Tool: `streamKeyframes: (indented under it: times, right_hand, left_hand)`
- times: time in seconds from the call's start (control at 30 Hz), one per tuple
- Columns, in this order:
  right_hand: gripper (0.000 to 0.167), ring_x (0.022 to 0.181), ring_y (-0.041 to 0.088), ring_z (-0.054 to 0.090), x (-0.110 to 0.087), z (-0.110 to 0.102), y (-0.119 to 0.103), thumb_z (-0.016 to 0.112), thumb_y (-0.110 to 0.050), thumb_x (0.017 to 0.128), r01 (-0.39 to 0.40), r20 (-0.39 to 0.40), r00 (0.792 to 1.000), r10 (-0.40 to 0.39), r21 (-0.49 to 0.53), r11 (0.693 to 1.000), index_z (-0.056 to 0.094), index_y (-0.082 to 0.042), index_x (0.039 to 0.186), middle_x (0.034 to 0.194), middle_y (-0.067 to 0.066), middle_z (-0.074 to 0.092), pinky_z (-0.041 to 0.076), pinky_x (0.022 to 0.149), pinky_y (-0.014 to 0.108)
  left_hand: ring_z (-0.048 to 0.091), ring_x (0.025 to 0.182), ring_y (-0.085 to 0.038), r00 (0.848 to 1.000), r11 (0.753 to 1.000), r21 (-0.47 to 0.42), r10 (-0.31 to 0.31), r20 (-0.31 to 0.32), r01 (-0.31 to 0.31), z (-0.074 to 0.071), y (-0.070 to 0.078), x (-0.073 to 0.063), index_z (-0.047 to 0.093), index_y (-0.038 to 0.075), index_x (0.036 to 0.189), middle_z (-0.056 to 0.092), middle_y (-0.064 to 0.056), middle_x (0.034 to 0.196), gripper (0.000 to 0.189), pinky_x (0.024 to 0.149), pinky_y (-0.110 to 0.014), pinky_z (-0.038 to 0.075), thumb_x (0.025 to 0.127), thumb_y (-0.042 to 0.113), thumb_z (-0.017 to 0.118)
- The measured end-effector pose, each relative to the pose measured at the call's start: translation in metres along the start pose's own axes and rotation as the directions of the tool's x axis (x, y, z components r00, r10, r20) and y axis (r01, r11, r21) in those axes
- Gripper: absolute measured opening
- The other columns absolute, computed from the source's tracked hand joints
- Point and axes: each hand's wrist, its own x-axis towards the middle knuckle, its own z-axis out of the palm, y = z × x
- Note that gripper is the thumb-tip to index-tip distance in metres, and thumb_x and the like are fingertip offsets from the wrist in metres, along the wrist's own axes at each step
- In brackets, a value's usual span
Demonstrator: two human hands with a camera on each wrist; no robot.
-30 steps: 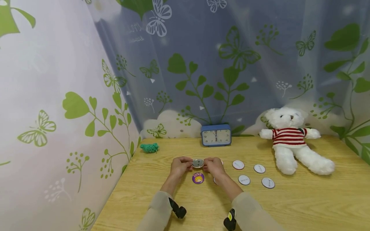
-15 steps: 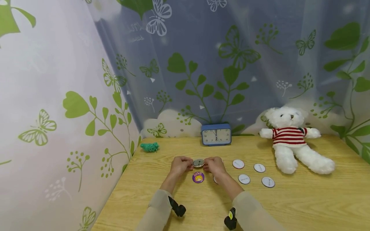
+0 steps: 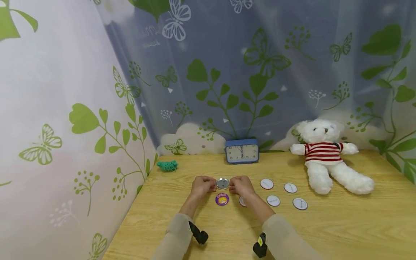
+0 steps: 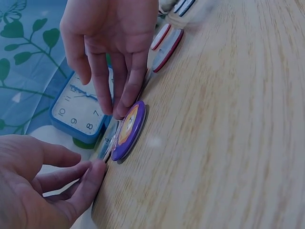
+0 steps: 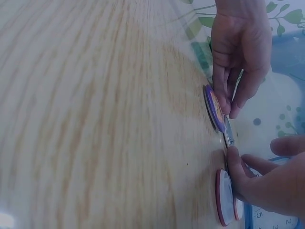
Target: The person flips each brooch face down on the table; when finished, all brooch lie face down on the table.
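Note:
A round button badge [image 3: 222,183] lies with its silver back upward between the two hands. At its left edge are the fingertips of my left hand [image 3: 203,186], the thumb standing apart from the fingers in the left wrist view. My right hand [image 3: 241,186] has its fingertips right at the opposite edge, its thumb also clear of the badge. Just nearer to me sits a purple badge [image 3: 222,199], its yellow cartoon face up. In both wrist views this purple badge [image 4: 128,130] partly hides the silver one [image 5: 229,132].
Several badges with white backs, one of them a red-edged badge [image 3: 267,184], lie right of the hands. My right forearm partly covers another badge [image 3: 242,201]. Behind stand a blue clock [image 3: 242,151] and a white teddy bear [image 3: 325,155]. Green string [image 3: 167,165] lies back left.
The silver-backed badge has turned slightly between the fingertips and now appears flatter. Both hands stay almost in place, and the head view has shifted a little.

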Motion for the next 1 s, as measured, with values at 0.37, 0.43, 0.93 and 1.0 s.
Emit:
streamKeyframes:
  times: [0.37, 0.43, 0.93, 1.0]
  right_hand:
    - [0.041, 0.086, 0.028, 0.071, -0.005, -0.008, -0.003, 0.049, -0.004, 0.101, 0.015, 0.08, 0.997, -0.019, 0.053, 0.999, 0.054, 0.02, 0.133, 0.119, 0.034, 0.065, 0.064, 0.086, 0.037]
    - [0.042, 0.094, 0.033, 0.071, -0.008, -0.01, -0.005, 0.048, -0.007, 0.103, 0.028, 0.104, 0.994, -0.033, 0.047, 0.999, 0.052, 0.02, 0.136, 0.125, 0.035, 0.063, 0.063, 0.089, 0.04]
    - [0.044, 0.11, 0.042, 0.068, -0.027, -0.024, 0.0, 0.053, -0.009, 0.105, 0.113, 0.271, 0.958, -0.094, -0.056, 0.992, 0.051, 0.018, 0.139, 0.129, 0.035, 0.062, 0.059, 0.098, 0.047]
    - [0.044, 0.112, 0.043, 0.067, -0.03, -0.027, 0.001, 0.054, -0.006, 0.104, 0.128, 0.295, 0.949, -0.106, -0.054, 0.99, 0.049, 0.019, 0.139, 0.129, 0.036, 0.061, 0.059, 0.099, 0.047]
  left_hand:
    - [0.074, 0.09, -0.026, 0.999, 1.0, 0.017, 0.011, 0.043, -0.011, -0.005, 0.003, -0.008, 0.071, -0.013, 0.111, 0.073, -0.021, 0.1, 0.018, 0.081, -0.033, 0.065, 0.101, 0.0, 0.062]
    - [0.074, 0.094, -0.031, 0.998, 0.999, 0.017, 0.026, 0.065, -0.027, -0.008, 0.004, -0.012, 0.07, -0.013, 0.114, 0.072, -0.024, 0.103, 0.02, 0.084, -0.036, 0.064, 0.101, 0.0, 0.062]
    - [0.069, 0.094, -0.024, 0.966, 0.969, 0.176, 0.132, 0.221, -0.172, -0.035, 0.006, -0.046, 0.071, -0.007, 0.121, 0.074, -0.016, 0.106, 0.029, 0.086, -0.042, 0.062, 0.093, 0.002, 0.073]
    - [0.068, 0.094, -0.022, 0.968, 0.968, 0.196, 0.11, 0.227, -0.156, -0.039, 0.004, -0.049, 0.071, -0.004, 0.122, 0.074, -0.015, 0.108, 0.031, 0.085, -0.041, 0.062, 0.092, 0.003, 0.074]
